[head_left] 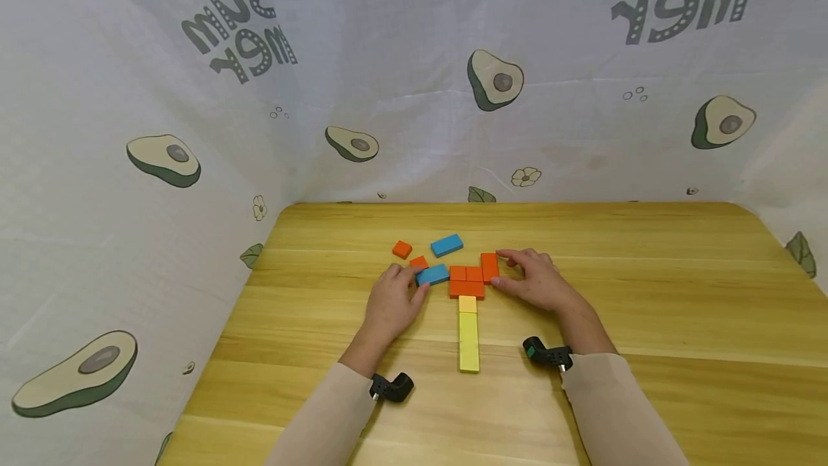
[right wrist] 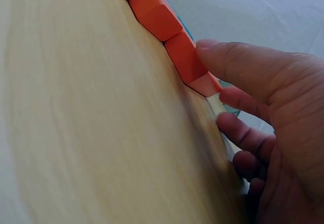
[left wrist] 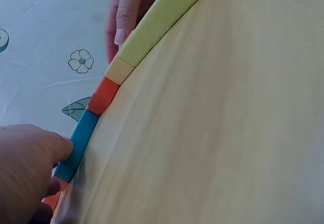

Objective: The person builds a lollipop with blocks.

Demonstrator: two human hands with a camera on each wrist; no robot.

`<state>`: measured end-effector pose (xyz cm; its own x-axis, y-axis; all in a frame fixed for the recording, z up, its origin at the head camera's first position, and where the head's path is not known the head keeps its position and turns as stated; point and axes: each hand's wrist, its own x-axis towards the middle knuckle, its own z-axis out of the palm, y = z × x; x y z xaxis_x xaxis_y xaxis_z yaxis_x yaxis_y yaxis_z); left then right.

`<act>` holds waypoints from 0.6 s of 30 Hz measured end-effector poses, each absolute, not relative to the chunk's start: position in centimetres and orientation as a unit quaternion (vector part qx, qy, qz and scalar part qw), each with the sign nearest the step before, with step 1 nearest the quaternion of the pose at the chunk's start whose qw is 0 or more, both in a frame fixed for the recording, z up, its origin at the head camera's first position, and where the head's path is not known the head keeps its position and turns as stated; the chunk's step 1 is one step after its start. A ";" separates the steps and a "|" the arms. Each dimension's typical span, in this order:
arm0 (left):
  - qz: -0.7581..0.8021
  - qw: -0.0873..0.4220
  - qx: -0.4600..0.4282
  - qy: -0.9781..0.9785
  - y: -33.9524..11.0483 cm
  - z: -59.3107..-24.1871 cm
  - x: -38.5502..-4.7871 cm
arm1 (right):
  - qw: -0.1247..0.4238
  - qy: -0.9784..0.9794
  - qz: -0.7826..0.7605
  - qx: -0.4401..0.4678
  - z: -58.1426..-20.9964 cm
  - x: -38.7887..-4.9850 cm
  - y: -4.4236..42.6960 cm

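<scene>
My left hand [head_left: 392, 303] pinches a blue block [head_left: 433, 275] by its left part, the thumb along the near side. A small orange block [head_left: 419, 262] shows just behind that blue one. On the other side, my right hand [head_left: 537, 280] holds an upright orange-red block [head_left: 489, 268] between thumb and index finger at its near and far ends. Between the hands lie two small orange blocks side by side above a wider orange block [head_left: 467, 290]. Below these run a small light-orange block [head_left: 467, 304] and a long yellow-green block [head_left: 468, 342], end to end.
Behind the left hand, a loose blue block [head_left: 447, 245] and a small orange block [head_left: 402, 249] lie on the wooden table [head_left: 647, 293]. A white cloth [head_left: 414, 92] with avocado prints hangs behind the table. Each wrist wears a black camera.
</scene>
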<state>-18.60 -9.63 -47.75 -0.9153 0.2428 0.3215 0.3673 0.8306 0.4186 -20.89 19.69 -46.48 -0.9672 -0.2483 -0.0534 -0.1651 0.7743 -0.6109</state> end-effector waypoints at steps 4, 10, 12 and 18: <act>-0.241 0.119 -0.158 -0.950 -9.6 -47.8 -18.6 | 0.064 0.940 -0.315 -0.110 -46.6 -20.9 19.7; -0.245 0.101 -0.145 -0.953 -9.5 -47.8 -18.6 | 0.065 0.941 -0.312 -0.110 -46.7 -21.1 19.8; -0.252 0.095 -0.141 -0.953 -9.5 -47.8 -18.6 | 0.066 0.941 -0.312 -0.109 -46.7 -21.1 19.8; -0.269 0.072 -0.150 -0.949 -9.6 -47.5 -18.7 | 0.064 0.941 -0.315 -0.107 -46.4 -20.9 19.6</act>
<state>-18.70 -9.63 -47.55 -0.9442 0.2466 0.2183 0.3244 0.8104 0.4879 -20.94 19.60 -46.39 -0.9689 -0.2418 -0.0533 -0.1608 0.7782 -0.6071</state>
